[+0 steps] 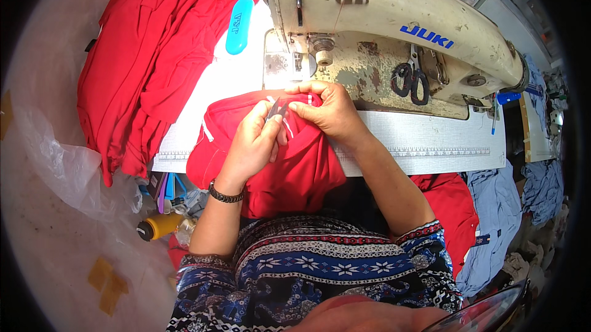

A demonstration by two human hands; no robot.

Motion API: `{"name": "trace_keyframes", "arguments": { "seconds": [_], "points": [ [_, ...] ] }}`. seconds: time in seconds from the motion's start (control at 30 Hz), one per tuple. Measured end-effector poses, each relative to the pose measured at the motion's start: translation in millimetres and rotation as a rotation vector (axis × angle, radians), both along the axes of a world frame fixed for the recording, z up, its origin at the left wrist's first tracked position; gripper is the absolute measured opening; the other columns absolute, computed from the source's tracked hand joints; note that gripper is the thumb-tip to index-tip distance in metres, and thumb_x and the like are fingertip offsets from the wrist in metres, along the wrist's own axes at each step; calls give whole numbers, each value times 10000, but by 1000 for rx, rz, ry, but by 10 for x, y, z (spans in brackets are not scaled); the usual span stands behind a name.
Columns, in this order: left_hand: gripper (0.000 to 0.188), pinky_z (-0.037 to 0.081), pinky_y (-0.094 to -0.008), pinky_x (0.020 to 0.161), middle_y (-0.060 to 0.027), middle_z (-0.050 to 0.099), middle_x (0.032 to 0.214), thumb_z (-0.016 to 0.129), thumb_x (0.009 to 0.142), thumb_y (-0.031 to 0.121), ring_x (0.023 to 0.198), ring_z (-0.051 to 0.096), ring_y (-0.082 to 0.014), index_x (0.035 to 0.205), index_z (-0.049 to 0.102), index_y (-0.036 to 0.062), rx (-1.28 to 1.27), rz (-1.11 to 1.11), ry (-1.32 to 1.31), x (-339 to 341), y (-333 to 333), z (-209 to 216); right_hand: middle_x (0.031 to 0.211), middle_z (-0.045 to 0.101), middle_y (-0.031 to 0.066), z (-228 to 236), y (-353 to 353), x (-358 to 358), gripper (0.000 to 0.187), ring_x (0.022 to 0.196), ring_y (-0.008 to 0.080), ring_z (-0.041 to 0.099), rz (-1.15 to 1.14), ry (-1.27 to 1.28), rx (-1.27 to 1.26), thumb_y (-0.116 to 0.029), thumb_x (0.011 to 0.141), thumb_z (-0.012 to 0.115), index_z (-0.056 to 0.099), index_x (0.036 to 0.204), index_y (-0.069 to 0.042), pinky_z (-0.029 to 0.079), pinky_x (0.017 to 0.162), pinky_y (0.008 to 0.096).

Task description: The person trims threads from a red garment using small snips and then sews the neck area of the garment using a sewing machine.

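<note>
Between the thumb and fingers of my left hand (253, 138) is a pair of small metal thread snips (276, 108), blades pointing up and away from me. A red garment (295, 169) lies bunched on the table edge and hangs toward my lap, with white strips showing at its upper edge. My right hand (332, 113) is closed on that upper edge, thumb bent over the cloth just right of the snips. Both hands are in front of the sewing machine's needle area (303, 64). The snips' handles are mostly hidden by my fingers.
The cream sewing machine (394, 5) spans the back, with black-handled scissors (411, 78) on it. A heap of red garments (154, 55) lies left. A blue tag-like piece (237, 24) hangs beside the machine head. Blue cloth (492, 221) hangs right; a yellow bottle (161, 226) is lower left.
</note>
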State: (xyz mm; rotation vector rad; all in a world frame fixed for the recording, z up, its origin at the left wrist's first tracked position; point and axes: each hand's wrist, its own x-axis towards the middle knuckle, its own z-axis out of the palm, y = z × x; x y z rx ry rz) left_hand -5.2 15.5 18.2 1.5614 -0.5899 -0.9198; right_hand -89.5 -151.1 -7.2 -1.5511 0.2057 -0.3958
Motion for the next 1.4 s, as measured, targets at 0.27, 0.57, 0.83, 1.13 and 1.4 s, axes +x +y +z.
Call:
{"name": "trace_keyframes", "arguments": {
  "seconds": [0.27, 0.57, 0.83, 1.13, 1.4],
  "points": [
    [125, 364, -217, 390, -29, 569, 655, 417, 1013, 120, 425, 468, -73, 998, 508, 35, 19, -5, -9, 9, -2, 0, 969, 721, 79, -6, 6, 10, 244, 900, 108, 634, 6, -1, 37, -50, 831, 701, 686, 1055, 43, 509, 843, 265],
    [117, 336, -194, 368, -33, 576, 676, 442, 1024, 123, 398, 429, -54, 1043, 514, 33, -118, 52, 65, -4, 3, -107, 996, 717, 98, -23, -5, 9, 232, 930, 123, 636, 8, 5, 4, -48, 827, 705, 689, 1042, 39, 498, 869, 271],
    [148, 314, -185, 360, -32, 575, 679, 447, 1029, 145, 393, 401, -45, 1064, 526, 25, -215, 138, 120, -14, -1, -112, 949, 705, 50, -67, -30, 13, 235, 881, 83, 613, 56, 1, 32, -29, 822, 704, 680, 1045, 42, 505, 817, 257],
    [124, 332, -195, 385, -28, 570, 676, 424, 1031, 130, 417, 420, -52, 1010, 508, 41, -108, 14, 66, 12, 81, -27, 957, 700, 47, -23, -9, -5, 256, 850, 83, 618, 52, 3, 55, -3, 818, 687, 665, 1064, 62, 513, 795, 241],
    [128, 355, -207, 398, -13, 564, 661, 426, 1017, 115, 430, 447, -55, 1010, 530, 40, -1, 4, 24, -30, 25, 1, 997, 703, 69, -51, -16, 2, 245, 890, 82, 623, 60, 9, 66, 2, 826, 678, 664, 1062, 66, 515, 807, 244]
  ]
}}
